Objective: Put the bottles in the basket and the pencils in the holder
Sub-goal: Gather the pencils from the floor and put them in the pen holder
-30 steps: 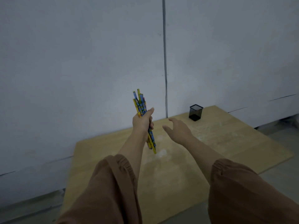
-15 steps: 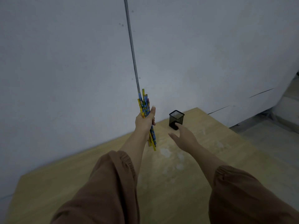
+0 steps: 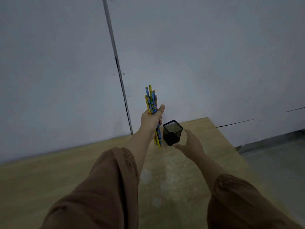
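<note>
My left hand [image 3: 151,119] grips a bundle of several blue and yellow patterned pencils [image 3: 151,100], held nearly upright above the wooden table [image 3: 66,176]. Their lower ends poke out below my fist, just left of the holder. The black mesh pencil holder [image 3: 172,133] stands at the far side of the table near the wall. My right hand [image 3: 191,144] is spread open just right of and in front of the holder, fingers apart, close to it; I cannot tell whether it touches. No bottles or basket are in view.
A grey wall [image 3: 181,55] with a vertical seam [image 3: 118,70] rises right behind the table. The table's right edge drops to a grey floor [image 3: 277,162]. Brown sleeves cover both forearms.
The view has closed in on the holder. My right hand has reached up beside the holder. My left hand has carried the pencils closer to it.
</note>
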The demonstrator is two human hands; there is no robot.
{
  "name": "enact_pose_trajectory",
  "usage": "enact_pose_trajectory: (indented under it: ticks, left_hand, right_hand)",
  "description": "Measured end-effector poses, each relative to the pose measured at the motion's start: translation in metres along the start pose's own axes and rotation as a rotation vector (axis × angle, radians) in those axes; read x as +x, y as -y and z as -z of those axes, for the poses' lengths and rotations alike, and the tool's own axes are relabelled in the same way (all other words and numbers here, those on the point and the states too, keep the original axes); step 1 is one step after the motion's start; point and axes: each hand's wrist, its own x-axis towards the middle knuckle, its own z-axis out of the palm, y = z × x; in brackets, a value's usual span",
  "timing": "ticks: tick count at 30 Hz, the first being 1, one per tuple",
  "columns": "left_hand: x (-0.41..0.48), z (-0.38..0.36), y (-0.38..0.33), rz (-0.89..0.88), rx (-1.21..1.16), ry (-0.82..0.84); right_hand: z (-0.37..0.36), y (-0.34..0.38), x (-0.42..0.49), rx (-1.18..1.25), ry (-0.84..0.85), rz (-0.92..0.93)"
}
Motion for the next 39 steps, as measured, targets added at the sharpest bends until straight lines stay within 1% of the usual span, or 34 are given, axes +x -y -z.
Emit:
enact_pose_trajectory:
  ticks: [4, 9, 11, 13, 16, 19, 22, 28, 34, 39]
  left_hand:
    - [0.036, -0.032, 0.004, -0.050, 0.025, -0.080]
    - [0.077, -0.068, 0.018, -0.122, 0.068, -0.133]
    - [0.091, -0.079, 0.029, -0.140, 0.084, -0.151]
    - [0.102, -0.088, 0.042, -0.146, 0.088, -0.176]
    - [0.115, -0.099, 0.065, -0.131, 0.053, -0.228]
    - [0.124, -0.103, 0.089, -0.112, 0.073, -0.267]
    - [0.127, -0.101, 0.112, -0.061, 0.130, -0.238]
    - [0.122, -0.090, 0.137, -0.026, 0.206, -0.158]
    - [0.116, -0.089, 0.132, -0.098, 0.340, -0.196]
    - [0.115, -0.088, 0.126, -0.101, 0.318, -0.218]
  right_hand:
    - [-0.005, -0.011, 0.042, 0.000, 0.058, 0.011]
    - [-0.018, -0.027, 0.078, 0.025, 0.166, -0.034]
    - [-0.023, -0.034, 0.088, 0.079, 0.212, -0.049]
    - [-0.030, -0.039, 0.095, 0.162, 0.223, -0.043]
    - [-0.043, -0.042, 0.098, 0.287, 0.163, 0.011]
    - [-0.055, -0.043, 0.099, 0.412, 0.089, 0.023]
    - [-0.063, -0.045, 0.101, 0.477, 0.017, 0.028]
    - [-0.073, -0.049, 0.100, 0.477, -0.033, 0.030]
    - [-0.075, -0.045, 0.098, 0.485, -0.080, 0.005]
    - [-0.077, -0.041, 0.100, 0.475, -0.155, -0.054]
